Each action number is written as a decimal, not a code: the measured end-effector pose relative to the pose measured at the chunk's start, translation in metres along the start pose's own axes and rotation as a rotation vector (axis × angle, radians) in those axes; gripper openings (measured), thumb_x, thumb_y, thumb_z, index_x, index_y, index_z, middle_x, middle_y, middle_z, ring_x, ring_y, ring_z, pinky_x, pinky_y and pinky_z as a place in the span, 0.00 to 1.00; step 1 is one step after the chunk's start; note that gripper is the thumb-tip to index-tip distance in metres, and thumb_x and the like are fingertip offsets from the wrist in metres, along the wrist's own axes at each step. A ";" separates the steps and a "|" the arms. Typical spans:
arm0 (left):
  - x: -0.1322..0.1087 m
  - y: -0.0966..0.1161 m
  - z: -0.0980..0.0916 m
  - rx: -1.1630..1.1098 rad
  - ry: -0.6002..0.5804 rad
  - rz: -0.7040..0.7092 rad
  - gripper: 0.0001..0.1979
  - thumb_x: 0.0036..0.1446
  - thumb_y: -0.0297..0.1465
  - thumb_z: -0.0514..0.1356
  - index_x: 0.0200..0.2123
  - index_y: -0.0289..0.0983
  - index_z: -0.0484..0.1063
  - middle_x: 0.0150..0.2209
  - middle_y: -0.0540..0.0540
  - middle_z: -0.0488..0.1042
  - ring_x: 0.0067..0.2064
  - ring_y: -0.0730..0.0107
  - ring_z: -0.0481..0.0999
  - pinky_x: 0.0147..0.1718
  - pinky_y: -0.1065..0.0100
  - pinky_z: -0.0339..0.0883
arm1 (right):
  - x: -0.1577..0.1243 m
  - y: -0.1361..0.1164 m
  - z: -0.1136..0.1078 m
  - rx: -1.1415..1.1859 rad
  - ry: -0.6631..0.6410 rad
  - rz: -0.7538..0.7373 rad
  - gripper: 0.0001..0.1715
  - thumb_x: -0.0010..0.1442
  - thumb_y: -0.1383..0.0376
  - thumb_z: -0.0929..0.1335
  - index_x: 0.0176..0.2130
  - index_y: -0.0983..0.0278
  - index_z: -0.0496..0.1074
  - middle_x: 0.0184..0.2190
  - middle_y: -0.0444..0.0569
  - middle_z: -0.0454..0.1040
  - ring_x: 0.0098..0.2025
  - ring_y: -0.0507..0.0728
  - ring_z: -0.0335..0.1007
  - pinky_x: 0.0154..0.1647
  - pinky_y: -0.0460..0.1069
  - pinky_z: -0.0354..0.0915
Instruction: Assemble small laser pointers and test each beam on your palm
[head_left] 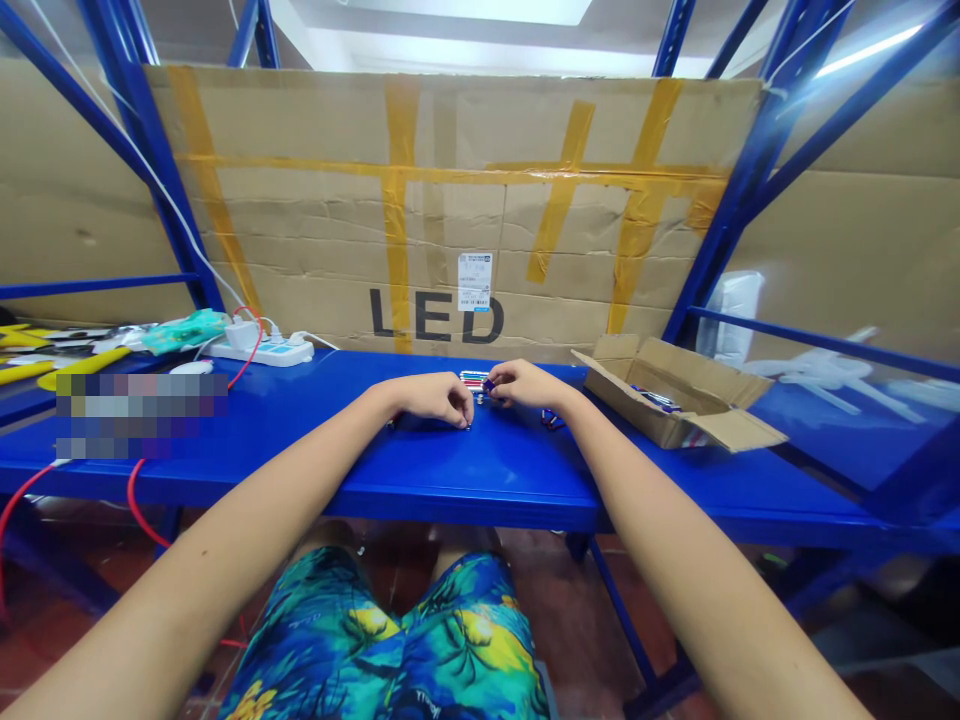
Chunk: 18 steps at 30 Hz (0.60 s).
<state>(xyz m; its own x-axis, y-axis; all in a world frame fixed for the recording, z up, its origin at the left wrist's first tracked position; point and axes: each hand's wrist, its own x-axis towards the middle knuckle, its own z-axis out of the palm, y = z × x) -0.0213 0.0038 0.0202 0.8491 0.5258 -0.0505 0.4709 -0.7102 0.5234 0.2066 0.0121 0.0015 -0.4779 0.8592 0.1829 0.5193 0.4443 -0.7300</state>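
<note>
A person in tropical-print shorts point(397, 640) sits at a blue metal desk point(480, 475), both bare forearms stretched across its front edge above a reddish tiled floor point(600, 600). The left hand point(439, 397) rests low near the middle, thumb and fingers curled almost together in a tight grip; a tiny dark fleck shows at the fingertips, and from where I stand I cannot tell whether it is held. Just beside it, the right hand point(519, 384) has its grip closed in a pinch on a small dark-blue piece point(489, 384). Between the two hands, slightly beyond them, lies a row of slim, shiny multicoloured pieces point(474, 378), with small silvery bits point(481, 400) at its near side. Near the right wrist sit a few little blue and red parts point(553, 420).

To the right, an open cardboard box point(686, 432) holds shiny metallic pieces point(660, 400). Far to the left are yellow-handled tools point(90, 369), a teal packet point(184, 331) and a white power strip point(262, 350) with plugs in it. Behind everything stands a large cardboard panel point(315, 230) marked "LED", crossed by orange-brown tape and bearing a white label point(475, 281), framed by blue rack posts point(739, 190).
</note>
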 end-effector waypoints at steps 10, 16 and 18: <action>0.002 0.006 0.005 -0.009 0.076 0.031 0.07 0.47 0.27 0.62 0.32 0.36 0.79 0.31 0.48 0.80 0.34 0.68 0.77 0.34 0.71 0.66 | 0.000 -0.008 0.004 0.052 0.067 0.110 0.08 0.49 0.74 0.65 0.32 0.63 0.68 0.25 0.46 0.71 0.27 0.55 0.69 0.29 0.50 0.66; 0.009 0.001 0.007 0.006 0.496 -0.024 0.05 0.47 0.26 0.59 0.29 0.34 0.75 0.28 0.48 0.77 0.30 0.72 0.73 0.30 0.72 0.64 | -0.001 -0.011 0.004 0.058 0.069 0.084 0.06 0.48 0.72 0.62 0.27 0.63 0.66 0.20 0.44 0.63 0.24 0.53 0.59 0.26 0.49 0.57; 0.013 -0.001 0.008 -0.061 0.668 -0.027 0.05 0.49 0.27 0.59 0.30 0.34 0.74 0.26 0.49 0.75 0.27 0.73 0.71 0.27 0.73 0.63 | -0.002 -0.012 0.003 0.017 0.054 0.053 0.04 0.49 0.70 0.62 0.27 0.63 0.66 0.20 0.43 0.62 0.24 0.52 0.57 0.26 0.48 0.54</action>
<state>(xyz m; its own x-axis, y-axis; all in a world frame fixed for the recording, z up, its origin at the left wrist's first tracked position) -0.0085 0.0073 0.0120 0.4975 0.7338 0.4626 0.4587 -0.6752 0.5777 0.1987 0.0041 0.0079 -0.4107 0.8941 0.1784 0.5309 0.3936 -0.7505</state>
